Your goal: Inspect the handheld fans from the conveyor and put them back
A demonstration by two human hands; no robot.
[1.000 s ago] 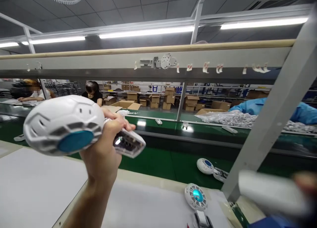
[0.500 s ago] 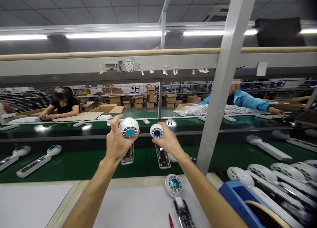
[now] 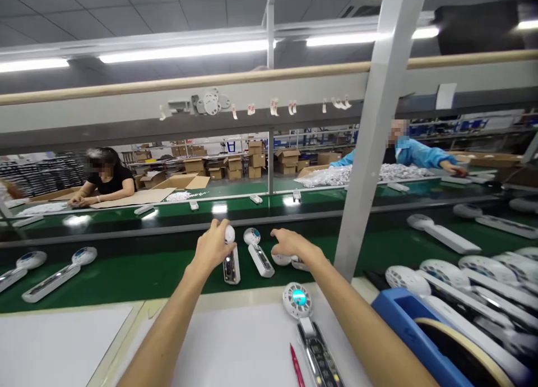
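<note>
My left hand (image 3: 212,244) is closed round the white head of a handheld device (image 3: 231,266), whose handle points toward me with its circuit board showing. It is at the green belt (image 3: 159,269); my fingers hide most of its head. Just to the right, a second handheld device (image 3: 260,258) with a blue-centred, slotted round head lies on the belt, untouched. My right hand (image 3: 292,244) holds nothing, thumb and fingers apart, over another white device (image 3: 281,259) partly covered by my hand and wrist. On the white worktop lies a device with a lit turquoise centre (image 3: 297,300).
A red pen (image 3: 296,364) lies by the worktop device. At right stand a blue tape dispenser (image 3: 390,314), a row of similar devices (image 3: 445,280) and a grey post (image 3: 374,134). Two people work across the line, one in a blue sleeve (image 3: 428,156).
Both hands have lowered their devices to the belt. My right hand has let go of its device and moved right; my left still grips its one. The view has tilted slightly.
</note>
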